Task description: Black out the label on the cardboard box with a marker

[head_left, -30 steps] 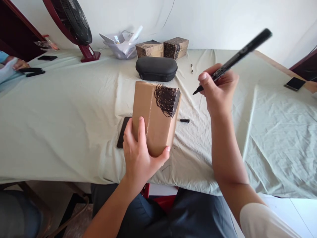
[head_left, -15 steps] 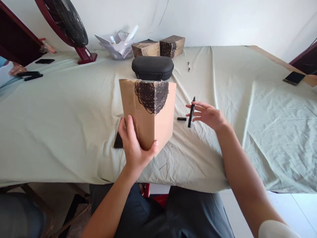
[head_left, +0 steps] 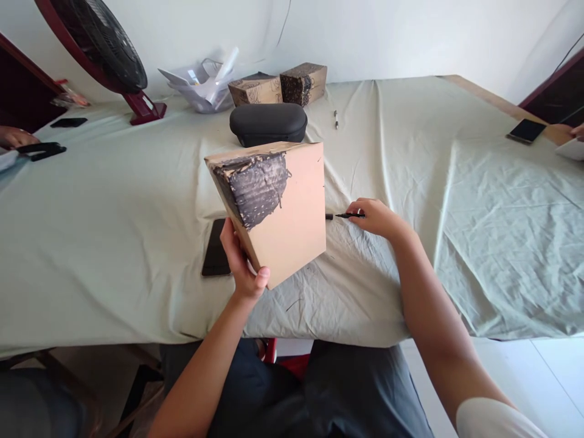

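Note:
My left hand [head_left: 244, 264] grips a brown cardboard box [head_left: 296, 213] by its lower left side, holding it tilted over the table. Black marker scribble [head_left: 262, 188] covers the box's upper left corner across two faces. To the right of the box, my right hand [head_left: 371, 216] pinches an uncapped black marker [head_left: 351, 215], its tip pointing left. The marker's black cap [head_left: 329, 216] lies on the cloth just off that tip, partly hidden by the box. Under my left hand's side lies a dark phone [head_left: 216, 249], partly covered.
Behind the box sit a black zip case [head_left: 268, 124], two scribbled cardboard boxes [head_left: 303, 85], a clear basket [head_left: 210, 97] and a fan [head_left: 148, 109]. A pen [head_left: 336, 120] and a tablet [head_left: 526, 131] lie right. Other people's hands [head_left: 18, 137] show at both edges.
My left hand has turned the box, so a wide plain face now shows. My right hand has swung the marker from upright to lying level, with its tip towards the cap.

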Demonstrator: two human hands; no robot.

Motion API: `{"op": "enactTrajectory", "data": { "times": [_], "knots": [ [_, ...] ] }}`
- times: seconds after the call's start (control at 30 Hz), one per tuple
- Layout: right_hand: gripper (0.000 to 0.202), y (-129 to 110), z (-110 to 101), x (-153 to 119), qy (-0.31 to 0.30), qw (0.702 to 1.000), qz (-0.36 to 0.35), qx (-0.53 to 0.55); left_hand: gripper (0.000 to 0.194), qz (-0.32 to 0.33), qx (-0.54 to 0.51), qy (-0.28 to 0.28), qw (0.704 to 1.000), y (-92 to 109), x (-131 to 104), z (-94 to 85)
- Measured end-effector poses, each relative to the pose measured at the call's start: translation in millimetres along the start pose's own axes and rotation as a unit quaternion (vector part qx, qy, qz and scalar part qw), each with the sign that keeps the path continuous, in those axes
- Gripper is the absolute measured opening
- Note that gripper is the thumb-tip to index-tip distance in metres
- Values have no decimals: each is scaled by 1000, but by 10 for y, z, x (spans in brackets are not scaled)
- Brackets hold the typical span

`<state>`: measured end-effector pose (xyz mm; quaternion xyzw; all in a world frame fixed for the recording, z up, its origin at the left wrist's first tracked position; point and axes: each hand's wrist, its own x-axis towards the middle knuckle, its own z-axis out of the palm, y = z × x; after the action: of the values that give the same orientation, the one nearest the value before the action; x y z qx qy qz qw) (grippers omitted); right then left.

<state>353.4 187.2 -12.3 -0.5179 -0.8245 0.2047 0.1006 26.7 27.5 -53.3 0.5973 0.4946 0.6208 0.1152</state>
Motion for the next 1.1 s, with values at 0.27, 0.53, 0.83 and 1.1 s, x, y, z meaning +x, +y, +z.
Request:
{"op": "enactTrajectory", "data": {
  "times": [0.27, 0.53, 0.83, 1.1],
  "knots": [
    [34, -190, 257, 72, 33, 999, -35, -23, 109, 15, -61, 24, 998, -75, -27, 88],
    [32, -442, 515, 185, 48, 992, -56, -103, 112, -22, -100, 7, 995, -121, -56, 121],
    [24, -459, 412, 186, 141, 988, -4, 68, 111, -20, -40, -1, 999, -59, -16, 136],
    [46, -414, 264, 94, 210, 966, 44, 147, 105, 1, -113, 15, 993, -84, -8, 142]
  ]
}}
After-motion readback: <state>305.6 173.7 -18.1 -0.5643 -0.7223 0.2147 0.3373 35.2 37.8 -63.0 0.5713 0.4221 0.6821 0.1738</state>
